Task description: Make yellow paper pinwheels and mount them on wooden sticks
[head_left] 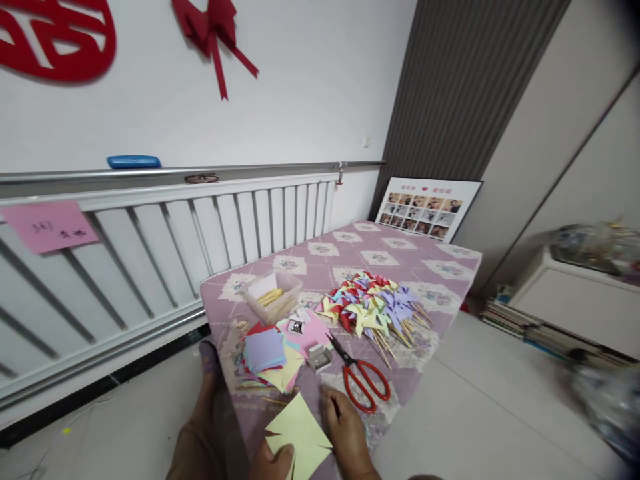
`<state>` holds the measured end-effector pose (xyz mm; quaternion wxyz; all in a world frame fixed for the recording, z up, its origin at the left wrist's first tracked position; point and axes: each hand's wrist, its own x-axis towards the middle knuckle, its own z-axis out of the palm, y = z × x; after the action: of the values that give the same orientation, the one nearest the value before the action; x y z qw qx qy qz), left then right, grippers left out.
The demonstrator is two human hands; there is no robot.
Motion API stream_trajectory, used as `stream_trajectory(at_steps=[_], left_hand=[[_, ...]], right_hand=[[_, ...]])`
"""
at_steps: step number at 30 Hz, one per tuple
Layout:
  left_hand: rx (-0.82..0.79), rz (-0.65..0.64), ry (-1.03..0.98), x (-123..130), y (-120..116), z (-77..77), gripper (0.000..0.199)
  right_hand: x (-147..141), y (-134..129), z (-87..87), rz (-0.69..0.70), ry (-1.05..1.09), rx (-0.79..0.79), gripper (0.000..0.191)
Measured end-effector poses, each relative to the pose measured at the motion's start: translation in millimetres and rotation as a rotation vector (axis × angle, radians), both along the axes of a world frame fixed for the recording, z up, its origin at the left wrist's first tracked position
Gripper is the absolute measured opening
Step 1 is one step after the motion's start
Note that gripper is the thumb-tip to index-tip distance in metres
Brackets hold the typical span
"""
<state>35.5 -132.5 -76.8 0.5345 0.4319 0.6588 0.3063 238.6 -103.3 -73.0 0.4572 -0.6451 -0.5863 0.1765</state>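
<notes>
A pale yellow paper square, slit inward from its corners, is pinched by my left hand, thumb on top. My right hand is curled closed just right of the square; whatever its fingers hold, if anything, is too small to see. Beyond it lie scissors with red handles, blades a little apart. A small open box with tiny metal bits stands left of the blades. Farther left is a stack of coloured paper squares, lilac on top. Finished paper pinwheels on sticks are heaped behind the scissors.
A clear plastic tub holds wooden sticks. A second small box rests on pink paper. The patterned tablecloth covers the table, which stands beside a white radiator. A framed photo board leans at the far end.
</notes>
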Motion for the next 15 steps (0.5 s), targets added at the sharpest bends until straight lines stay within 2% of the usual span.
stream_trajectory(at_steps=[6, 15], left_hand=[[0.049, -0.036, -0.067, 1, 0, -6.7, 0.038], [0.144, -0.01, -0.249, 11, -5, 11.4, 0.037]], right_hand=[[0, 5, -1.2, 0.024, -0.09, 0.017, 0.034], [-5, 2, 8.9, 0.03, -0.122, -0.007, 0.036]])
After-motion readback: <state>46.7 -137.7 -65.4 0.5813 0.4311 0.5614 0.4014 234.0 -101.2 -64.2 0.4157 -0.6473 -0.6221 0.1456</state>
